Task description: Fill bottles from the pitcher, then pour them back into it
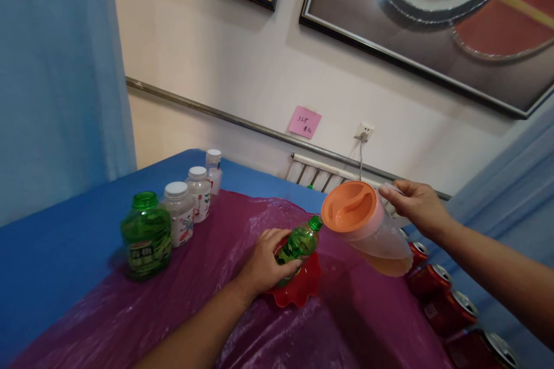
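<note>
Watching through the head camera, I read "32" on the pink note [305, 122] behind the red bowl [309, 278]; left of the bowl, the green jar's [147, 235] label blurs. In or over the bowl, the left hand [267, 260] grips a tilted green bottle [302, 242]; right of it, the right hand [416, 206] holds a jug [381, 242] by its handle. Red cans [450, 311] stand farther right.

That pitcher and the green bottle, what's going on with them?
A person's left hand grips the bottle, which leans in or just over a red bowl. The right hand holds the pitcher by its handle, tilted, with its orange lid close to the bottle's neck. Some liquid sits low in the pitcher; no stream shows. Jars stand to the left, red cans to the right.
</note>
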A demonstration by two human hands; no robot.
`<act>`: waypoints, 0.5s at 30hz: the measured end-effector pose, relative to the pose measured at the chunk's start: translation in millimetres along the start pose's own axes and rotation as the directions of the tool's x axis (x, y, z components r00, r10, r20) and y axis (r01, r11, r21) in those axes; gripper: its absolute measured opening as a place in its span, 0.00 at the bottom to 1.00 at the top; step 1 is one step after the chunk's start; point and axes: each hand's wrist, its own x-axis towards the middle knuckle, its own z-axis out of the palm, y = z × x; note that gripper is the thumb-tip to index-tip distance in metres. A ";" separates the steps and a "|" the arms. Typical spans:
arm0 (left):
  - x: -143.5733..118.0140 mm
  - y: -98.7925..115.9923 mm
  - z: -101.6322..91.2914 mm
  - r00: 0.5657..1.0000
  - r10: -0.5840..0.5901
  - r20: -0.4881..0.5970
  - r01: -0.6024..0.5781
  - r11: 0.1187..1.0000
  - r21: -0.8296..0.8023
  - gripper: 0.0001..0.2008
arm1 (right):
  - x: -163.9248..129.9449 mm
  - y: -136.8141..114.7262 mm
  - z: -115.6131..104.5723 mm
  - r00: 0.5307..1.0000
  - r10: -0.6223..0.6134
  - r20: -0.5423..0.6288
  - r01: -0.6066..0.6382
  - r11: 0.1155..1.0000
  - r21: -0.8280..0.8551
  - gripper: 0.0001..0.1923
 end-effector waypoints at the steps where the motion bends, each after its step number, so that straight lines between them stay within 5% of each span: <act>1: -0.1 0.6 -0.4 1.000 0.000 0.003 0.000 1.000 -0.001 0.27 | 0.5 -0.2 -0.1 1.000 -0.005 0.000 0.005 1.000 0.001 0.33; 15: -0.4 0.4 0.1 1.000 0.011 0.007 -0.011 1.000 -0.010 0.26 | 5.9 2.0 -3.9 0.999 -0.033 0.000 0.033 0.999 -0.042 0.31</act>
